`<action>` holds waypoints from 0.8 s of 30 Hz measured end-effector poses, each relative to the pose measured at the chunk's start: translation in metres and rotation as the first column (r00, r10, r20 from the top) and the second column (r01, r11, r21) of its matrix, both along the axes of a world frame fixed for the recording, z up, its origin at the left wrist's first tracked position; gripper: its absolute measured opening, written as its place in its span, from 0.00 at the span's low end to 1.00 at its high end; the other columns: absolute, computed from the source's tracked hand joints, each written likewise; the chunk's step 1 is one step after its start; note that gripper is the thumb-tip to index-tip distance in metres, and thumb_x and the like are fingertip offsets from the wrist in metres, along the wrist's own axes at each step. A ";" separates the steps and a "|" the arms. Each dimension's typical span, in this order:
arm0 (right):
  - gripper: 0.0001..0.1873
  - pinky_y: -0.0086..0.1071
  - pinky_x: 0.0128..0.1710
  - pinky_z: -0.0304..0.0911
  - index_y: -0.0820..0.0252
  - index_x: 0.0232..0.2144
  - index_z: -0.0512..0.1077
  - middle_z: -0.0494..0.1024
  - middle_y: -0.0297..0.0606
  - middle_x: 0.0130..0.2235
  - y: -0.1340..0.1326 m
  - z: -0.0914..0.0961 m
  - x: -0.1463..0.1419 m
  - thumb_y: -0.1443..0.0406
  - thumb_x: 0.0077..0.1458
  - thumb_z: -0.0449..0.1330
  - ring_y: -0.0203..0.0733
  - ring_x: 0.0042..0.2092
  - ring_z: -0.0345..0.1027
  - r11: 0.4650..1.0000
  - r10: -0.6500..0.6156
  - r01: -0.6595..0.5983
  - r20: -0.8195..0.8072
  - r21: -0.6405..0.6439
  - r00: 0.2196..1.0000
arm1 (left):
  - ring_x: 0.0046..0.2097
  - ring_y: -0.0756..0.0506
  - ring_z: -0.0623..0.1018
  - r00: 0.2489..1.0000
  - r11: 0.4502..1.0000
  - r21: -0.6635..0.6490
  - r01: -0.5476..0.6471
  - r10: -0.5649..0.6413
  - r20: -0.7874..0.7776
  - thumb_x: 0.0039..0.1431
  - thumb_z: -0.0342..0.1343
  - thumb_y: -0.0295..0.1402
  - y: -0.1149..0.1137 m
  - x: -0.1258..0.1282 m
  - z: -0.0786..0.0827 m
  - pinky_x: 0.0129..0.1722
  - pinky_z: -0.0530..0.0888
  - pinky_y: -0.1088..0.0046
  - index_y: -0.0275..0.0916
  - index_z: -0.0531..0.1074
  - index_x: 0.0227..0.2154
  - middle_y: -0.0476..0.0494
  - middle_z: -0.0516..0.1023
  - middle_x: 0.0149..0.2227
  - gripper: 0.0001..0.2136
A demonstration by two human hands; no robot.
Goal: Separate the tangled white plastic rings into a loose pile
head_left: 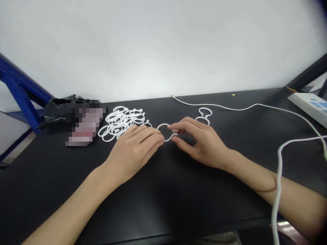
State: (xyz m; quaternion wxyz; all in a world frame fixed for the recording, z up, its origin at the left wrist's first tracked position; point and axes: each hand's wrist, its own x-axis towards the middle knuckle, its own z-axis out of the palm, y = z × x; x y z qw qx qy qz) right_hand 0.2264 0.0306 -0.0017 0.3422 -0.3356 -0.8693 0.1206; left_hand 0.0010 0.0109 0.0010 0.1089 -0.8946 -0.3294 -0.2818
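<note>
Between my hands, just above the black table, is a white plastic curtain ring [167, 140] with its clasp end facing right. My left hand [135, 144] grips the ring's left side, with the fingertips wrapped over it and the thumb hidden. At the clasp, the thumb and index finger of my right hand [201, 141] pinch the ring from above and below. A heap of similar white rings [122, 119] lies to the left, behind my left hand. Beyond my right hand are a couple of separate rings [205, 111], partly covered by that hand.
A black plastic bag [58, 110] and a blurred-out packet [88, 126] lie at the left. One white cable [217, 107] runs along the back, and another crosses over my right forearm. A white device [310, 105] stands at the right. Blue frame bars [19, 86] rise at the left edge.
</note>
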 end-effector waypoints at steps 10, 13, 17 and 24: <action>0.09 0.30 0.39 0.71 0.56 0.43 0.72 0.79 0.36 0.40 -0.001 0.000 -0.001 0.68 0.61 0.56 0.37 0.38 0.74 0.997 0.010 -0.017 -0.087 -0.078 0.996 | 0.39 0.46 0.77 1.000 1.000 -0.020 0.023 -0.023 0.003 0.66 0.53 0.27 -0.002 0.005 -0.001 0.42 0.71 0.67 0.37 0.71 0.39 0.45 0.79 0.38 0.03; 0.08 0.29 0.37 0.69 0.57 0.41 0.73 0.78 0.36 0.38 -0.001 0.001 -0.001 0.70 0.61 0.56 0.36 0.37 0.73 0.997 0.032 -0.038 -0.095 -0.061 0.995 | 0.39 0.46 0.77 1.000 0.999 -0.027 0.025 -0.025 -0.008 0.66 0.53 0.27 -0.002 0.006 -0.003 0.43 0.71 0.67 0.37 0.71 0.38 0.45 0.79 0.38 0.03; 0.07 0.29 0.34 0.68 0.58 0.40 0.73 0.78 0.36 0.36 0.000 0.001 -0.001 0.70 0.61 0.56 0.35 0.35 0.72 0.999 0.038 -0.040 -0.086 -0.031 0.996 | 0.39 0.46 0.77 1.000 0.999 -0.033 0.018 -0.018 0.000 0.66 0.52 0.28 -0.002 0.005 -0.005 0.43 0.72 0.67 0.37 0.71 0.39 0.45 0.79 0.39 0.04; 0.09 0.27 0.34 0.68 0.56 0.43 0.74 0.80 0.35 0.38 -0.001 0.001 -0.004 0.68 0.63 0.56 0.34 0.35 0.73 1.000 0.010 -0.012 -0.073 -0.027 0.997 | 0.38 0.47 0.77 0.999 0.999 -0.041 0.020 -0.019 0.034 0.66 0.52 0.28 -0.002 0.005 -0.004 0.41 0.71 0.68 0.37 0.71 0.37 0.45 0.79 0.37 0.04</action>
